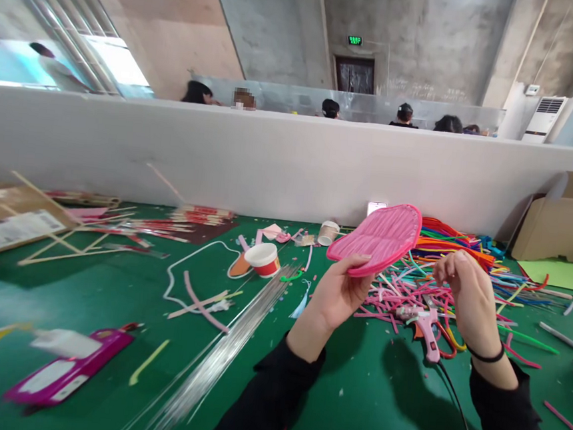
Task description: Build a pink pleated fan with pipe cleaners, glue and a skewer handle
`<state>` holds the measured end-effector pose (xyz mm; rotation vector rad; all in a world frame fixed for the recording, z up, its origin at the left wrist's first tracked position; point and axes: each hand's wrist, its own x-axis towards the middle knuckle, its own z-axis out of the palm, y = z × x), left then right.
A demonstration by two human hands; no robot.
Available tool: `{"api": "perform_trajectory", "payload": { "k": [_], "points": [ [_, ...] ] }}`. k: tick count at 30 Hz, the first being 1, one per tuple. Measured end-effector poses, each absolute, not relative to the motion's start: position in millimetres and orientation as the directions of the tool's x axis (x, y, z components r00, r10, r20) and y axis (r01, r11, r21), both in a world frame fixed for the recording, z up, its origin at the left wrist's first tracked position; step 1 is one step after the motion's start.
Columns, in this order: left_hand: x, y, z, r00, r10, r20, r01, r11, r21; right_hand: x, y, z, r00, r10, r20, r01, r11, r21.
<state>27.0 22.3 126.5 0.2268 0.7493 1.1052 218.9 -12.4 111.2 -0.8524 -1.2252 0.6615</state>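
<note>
My left hand (334,301) grips the lower edge of a flat pink panel (379,240) with rounded corners, which looks made of pipe cleaners with a darker pink rim. The panel is tilted above the table. To its right my right hand (470,301) is raised apart from it, with a black band at the wrist. Its fingers are curled in, and whatever they may hold is hidden. Below and between the hands lies a pink hot glue gun (427,331) with a black cord. Loose pink pipe cleaners (383,305) are heaped behind it.
The green table (351,395) carries a bundle of thin wires (235,344), a red and white paper cup (262,260), a purple packet (69,370) and wooden sticks (62,252). Cardboard (564,226) stands at the right. A white partition (221,159) borders the back, people beyond it.
</note>
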Motion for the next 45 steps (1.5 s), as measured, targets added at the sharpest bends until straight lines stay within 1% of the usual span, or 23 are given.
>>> {"api": "perform_trajectory", "payload": {
  "k": [2,4,6,9,10,12,19,25,30,36,43,45],
  "points": [
    [27,22,128,0.253,0.855,-0.453,-0.705,0.484,0.518,217,-16,111,0.207,0.738,0.643,0.232,0.601,-0.765],
    [28,22,129,0.261,0.851,-0.455,-0.690,0.494,0.529,214,-20,111,0.143,0.628,0.765,0.437,0.653,-0.618],
    [30,21,129,0.273,0.852,-0.447,-0.676,0.500,0.541,211,-22,112,0.040,0.522,0.852,0.594,0.673,-0.440],
    [32,20,127,0.296,0.848,-0.440,-0.658,0.515,0.549,208,-20,111,-0.052,0.379,0.924,0.745,0.631,-0.217],
    [32,19,127,0.306,0.843,-0.441,-0.652,0.524,0.549,207,-19,111,-0.065,0.338,0.939,0.770,0.615,-0.168],
    [33,18,127,0.327,0.835,-0.442,-0.642,0.540,0.544,208,-17,111,-0.082,0.286,0.955,0.789,0.604,-0.113],
    [30,19,124,0.397,0.808,-0.436,-0.601,0.587,0.542,212,-17,113,-0.124,0.234,0.964,0.766,0.641,-0.057],
    [29,19,124,0.392,0.809,-0.439,-0.588,0.587,0.557,214,-18,112,-0.147,0.206,0.967,0.769,0.639,-0.019],
    [29,18,125,0.366,0.812,-0.455,-0.581,0.581,0.570,215,-19,111,-0.156,0.243,0.958,0.772,0.635,-0.035],
    [27,20,121,0.392,0.826,-0.406,-0.575,0.564,0.592,216,-19,108,-0.151,0.286,0.946,0.766,0.639,-0.071],
    [27,19,122,0.387,0.832,-0.398,-0.561,0.555,0.614,218,-20,111,-0.207,0.304,0.930,0.749,0.660,-0.049],
    [27,18,123,0.378,0.836,-0.396,-0.562,0.548,0.619,217,-21,113,-0.193,0.325,0.926,0.741,0.667,-0.080]
  ]
}}
